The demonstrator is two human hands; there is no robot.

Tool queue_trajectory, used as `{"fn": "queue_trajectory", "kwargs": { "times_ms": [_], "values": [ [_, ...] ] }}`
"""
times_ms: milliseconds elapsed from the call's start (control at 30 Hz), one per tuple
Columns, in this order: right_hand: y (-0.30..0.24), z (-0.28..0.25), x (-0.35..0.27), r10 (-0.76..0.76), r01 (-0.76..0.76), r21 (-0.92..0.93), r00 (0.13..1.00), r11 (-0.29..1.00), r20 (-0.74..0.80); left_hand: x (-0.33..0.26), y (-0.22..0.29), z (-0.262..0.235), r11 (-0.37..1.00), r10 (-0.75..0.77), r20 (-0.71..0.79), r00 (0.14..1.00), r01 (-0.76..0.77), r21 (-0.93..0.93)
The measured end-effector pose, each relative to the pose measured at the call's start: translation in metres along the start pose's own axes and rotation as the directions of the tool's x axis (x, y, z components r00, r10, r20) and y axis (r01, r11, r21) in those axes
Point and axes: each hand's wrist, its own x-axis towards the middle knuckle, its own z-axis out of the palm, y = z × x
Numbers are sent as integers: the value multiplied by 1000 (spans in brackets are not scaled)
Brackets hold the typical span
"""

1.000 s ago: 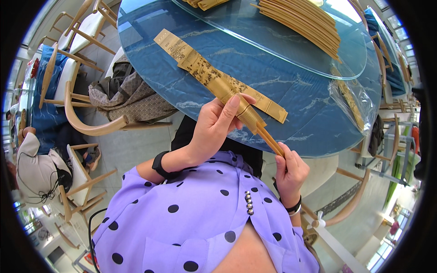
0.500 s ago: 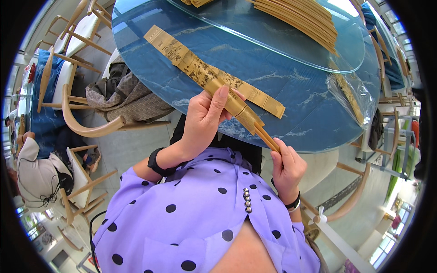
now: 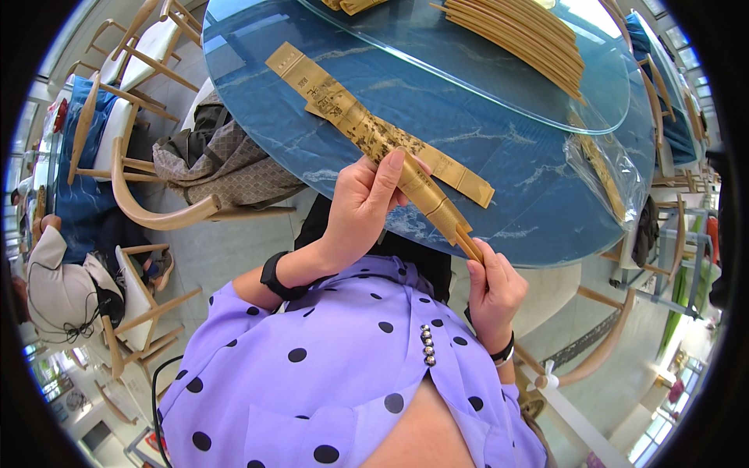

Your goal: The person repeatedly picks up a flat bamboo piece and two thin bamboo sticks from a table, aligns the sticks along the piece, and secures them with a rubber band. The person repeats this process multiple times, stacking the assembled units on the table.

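Note:
My left hand (image 3: pixel 365 196) pinches a long gold paper chopstick sleeve (image 3: pixel 433 204) with dark printed patterns, thumb on top. The sleeve slants from upper left to lower right over the table's near edge. Out of its lower right end stick the ends of wooden chopsticks (image 3: pixel 466 242). My right hand (image 3: pixel 497 290) grips those ends between thumb and fingers. Most of the chopsticks' length is hidden inside the sleeve. Beneath the held sleeve, another gold sleeve (image 3: pixel 462 179) lies flat on the blue marbled table (image 3: pixel 328 74).
A raised glass turntable (image 3: pixel 437 66) bears a pile of long tan strips (image 3: pixel 519 39). Clear plastic wrapping (image 3: pixel 605 175) with a gold sleeve lies at the table's right. A wooden chair (image 3: pixel 129 199) with a patterned bag (image 3: pixel 214 152) stands left. Another person (image 3: pixel 66 281) sits at far left.
The sleeve in my left hand has slid down and right along the chopsticks, so less of them shows. My right hand keeps its grip and has hardly moved.

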Motion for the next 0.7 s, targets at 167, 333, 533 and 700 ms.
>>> {"fn": "queue_trajectory", "kwargs": {
  "times_ms": [167, 333, 533, 700],
  "values": [
    [-2, 1, 2, -4, 4, -1, 1000, 1000, -1, -2, -3, -1, 999, -30, 31, 999, 30, 15],
    [-1, -4, 2, -8, 8, -8, 1000, 1000, 24, 4, 5, -3, 995, 42, -47, 998, -46, -91],
    [2, -1, 0, -29, 29, 1, 1000, 1000, -7, -2, -4, -1, 999, 14, -17, 1000, -13, 38],
    [1, 1, 5, -24, 25, 69, 1000, 997, -7, 2, -3, -2, 998, 42, -56, 998, -39, 54]
  ]
}}
